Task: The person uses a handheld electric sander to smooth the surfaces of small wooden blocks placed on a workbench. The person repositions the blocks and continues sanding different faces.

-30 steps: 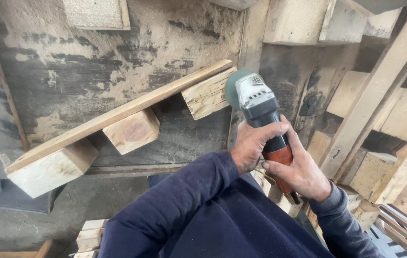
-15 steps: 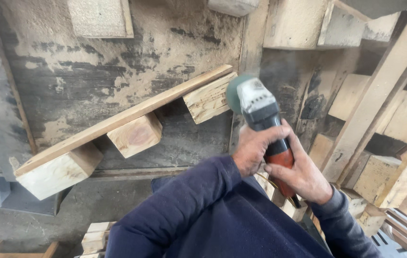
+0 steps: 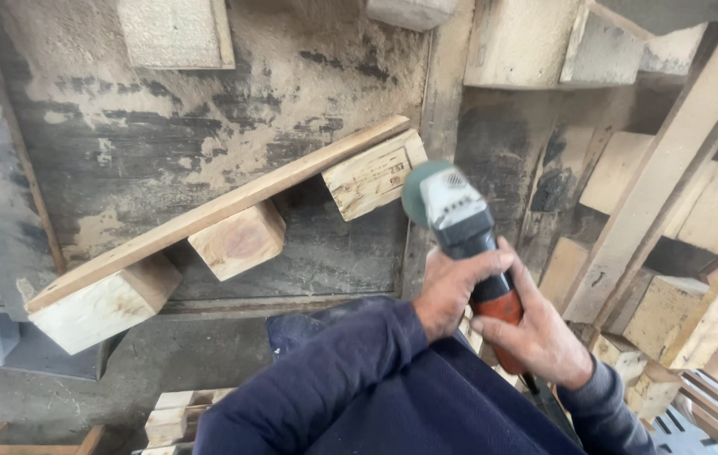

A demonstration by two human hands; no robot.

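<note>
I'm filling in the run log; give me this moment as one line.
left hand: grips angle grinder body | right hand: holds its red handle | disc beside end block of plank-and-blocks piece; contact unclear

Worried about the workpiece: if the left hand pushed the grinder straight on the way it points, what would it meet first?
Probably the end block under the plank; the grinder disc sits beside it. Depth is unclear.

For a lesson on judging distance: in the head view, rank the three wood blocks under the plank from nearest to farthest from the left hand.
From the left hand:
1. Right block, beside the grinder disc.
2. Middle block, under the plank's centre.
3. Left block, at the plank's low end.
</note>
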